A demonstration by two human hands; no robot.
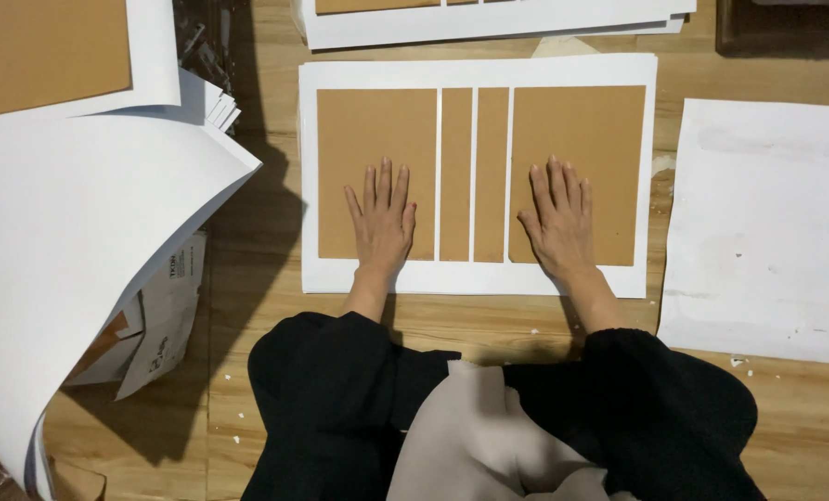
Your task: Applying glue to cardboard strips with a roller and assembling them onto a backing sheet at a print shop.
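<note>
A white sheet (478,278) lies on the wooden floor in front of me. On it sit a large brown board on the left (375,121), two narrow brown strips (455,167) (491,167) in the middle, and a large brown board on the right (577,121). My left hand (382,223) rests flat, fingers spread, on the left board. My right hand (558,223) presses flat on the right board in the same way. Neither hand holds anything.
A curled stack of big white sheets (71,278) fills the left side, with a board-on-sheet piece (155,56) above it. More such pieces (489,23) lie at the top. A smeared white sheet (767,232) lies at the right. Paper bags (164,315) sit at the lower left.
</note>
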